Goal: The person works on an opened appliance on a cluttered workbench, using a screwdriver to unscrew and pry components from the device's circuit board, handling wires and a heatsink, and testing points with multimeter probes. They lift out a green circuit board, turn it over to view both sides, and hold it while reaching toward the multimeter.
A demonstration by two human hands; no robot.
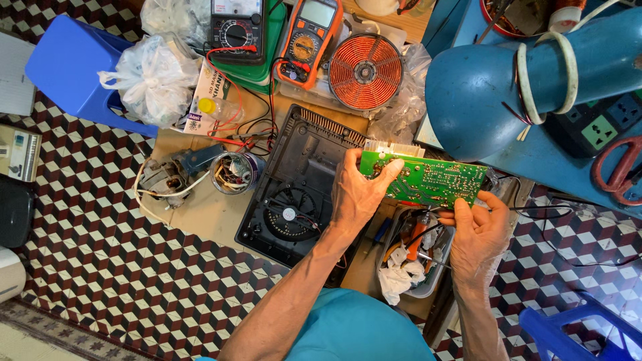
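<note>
I hold a green circuit board point(435, 179) flat in the air with both hands. My left hand point(358, 194) grips its left end, thumb on top near the pale heat sink at the board's far edge. My right hand point(478, 234) holds the right end from below, fingers curled on the near edge. Beneath the board lies an open black appliance housing point(294, 180) with a round fan in its floor. A grey tray point(414, 257) of tools and white rags sits under my right hand.
A copper coil disc point(365, 71), an orange multimeter point(309, 40) and a black analog meter point(235, 27) lie at the back. A blue lamp shade point(481, 87) hangs at right. A tin of wire scraps point(237, 172), plastic bags, blue stools and red-handled scissors point(618, 170) surround the cardboard.
</note>
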